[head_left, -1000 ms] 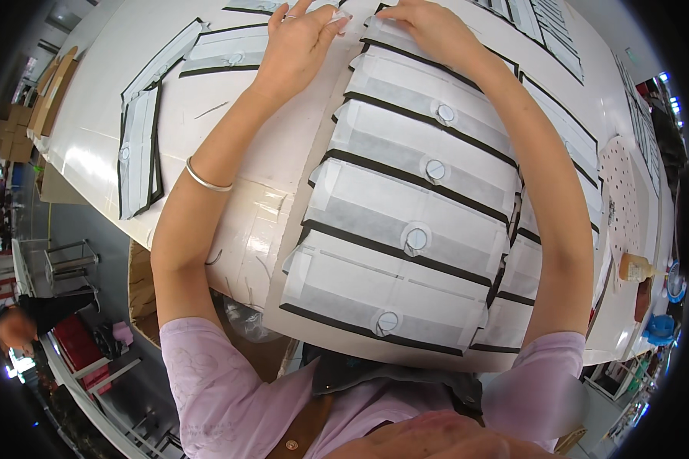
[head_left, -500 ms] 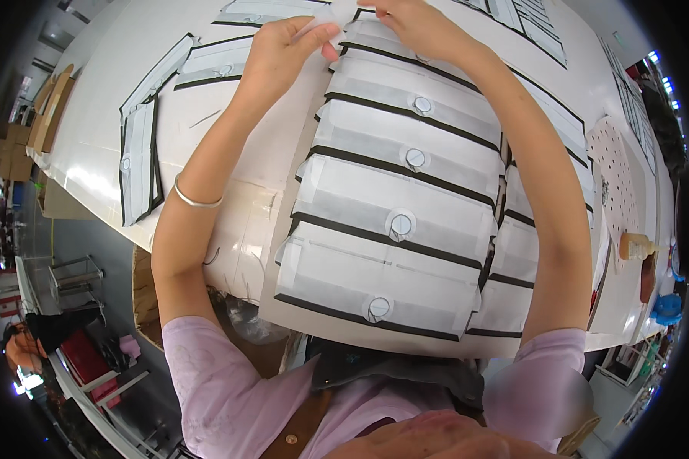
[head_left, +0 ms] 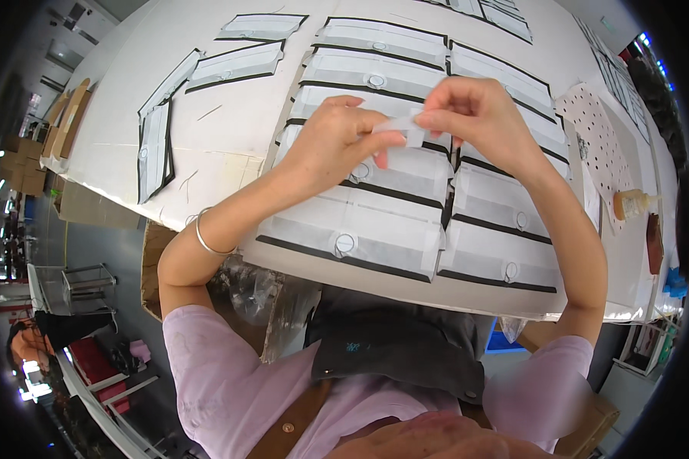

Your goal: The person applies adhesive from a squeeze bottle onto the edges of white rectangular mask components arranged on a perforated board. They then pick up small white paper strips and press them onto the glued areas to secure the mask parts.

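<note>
My left hand (head_left: 333,141) pinches a small translucent white piece of film or paper (head_left: 406,128) between thumb and fingers. From the other side my right hand (head_left: 478,118) closes its thumb and fingertips on the right edge of that piece. Both hands hover over overlapping rows of flat white panels with black edges. Each panel bears a round white disc, as on the near-left panel (head_left: 360,229) and its neighbour to the right (head_left: 505,249). My forearms and hands cover parts of the middle panels.
More black-edged panels (head_left: 155,149) lie at the left of the white table (head_left: 214,172). On the right are a perforated white sheet (head_left: 593,126) and a bottle with yellowish contents (head_left: 631,204). A clear plastic bag (head_left: 253,294) sits below the near edge.
Both hands have come back from the far end of the panel row toward me, and my right hand has met the white piece held in my left. The view has shifted too.
</note>
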Demonstrator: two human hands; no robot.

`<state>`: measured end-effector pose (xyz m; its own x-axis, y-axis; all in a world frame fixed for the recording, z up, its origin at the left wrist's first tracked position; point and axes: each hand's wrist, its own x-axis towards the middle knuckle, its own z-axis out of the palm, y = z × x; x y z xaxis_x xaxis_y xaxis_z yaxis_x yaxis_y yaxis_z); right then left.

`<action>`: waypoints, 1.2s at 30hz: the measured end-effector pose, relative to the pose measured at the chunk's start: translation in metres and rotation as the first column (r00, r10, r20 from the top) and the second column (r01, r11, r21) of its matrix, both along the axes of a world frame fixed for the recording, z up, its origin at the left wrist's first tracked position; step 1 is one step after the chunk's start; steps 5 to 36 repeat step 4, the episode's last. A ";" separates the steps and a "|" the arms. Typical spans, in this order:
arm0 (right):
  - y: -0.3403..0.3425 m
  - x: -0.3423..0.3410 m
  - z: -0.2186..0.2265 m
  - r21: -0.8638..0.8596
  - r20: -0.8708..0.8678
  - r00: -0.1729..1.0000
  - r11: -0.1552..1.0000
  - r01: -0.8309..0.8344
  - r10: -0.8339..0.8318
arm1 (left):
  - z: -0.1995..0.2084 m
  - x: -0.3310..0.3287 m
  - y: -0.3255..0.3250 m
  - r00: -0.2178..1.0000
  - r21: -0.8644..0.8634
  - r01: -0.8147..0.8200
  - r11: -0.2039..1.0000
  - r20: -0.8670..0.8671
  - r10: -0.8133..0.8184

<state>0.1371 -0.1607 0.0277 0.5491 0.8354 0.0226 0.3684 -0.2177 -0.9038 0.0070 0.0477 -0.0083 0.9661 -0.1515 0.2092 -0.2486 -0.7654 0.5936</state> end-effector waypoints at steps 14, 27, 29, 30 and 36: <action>-0.058 0.007 0.002 0.029 -0.047 0.994 0.995 0.097 -0.096 | -0.017 0.037 0.049 0.974 -0.488 -0.210 0.847 -0.027 0.226; -0.058 0.007 0.002 0.029 -0.047 0.994 0.995 0.097 -0.096 | -0.017 0.037 0.049 0.974 -0.488 -0.210 0.847 -0.027 0.226; -0.058 0.007 0.002 0.029 -0.047 0.994 0.995 0.097 -0.096 | -0.017 0.037 0.049 0.974 -0.488 -0.210 0.847 -0.027 0.226; -0.058 0.007 0.002 0.029 -0.047 0.994 0.995 0.097 -0.096 | -0.017 0.037 0.049 0.974 -0.488 -0.210 0.847 -0.027 0.226; -0.058 0.007 0.002 0.029 -0.047 0.994 0.995 0.097 -0.096 | -0.017 0.037 0.049 0.974 -0.488 -0.210 0.847 -0.027 0.226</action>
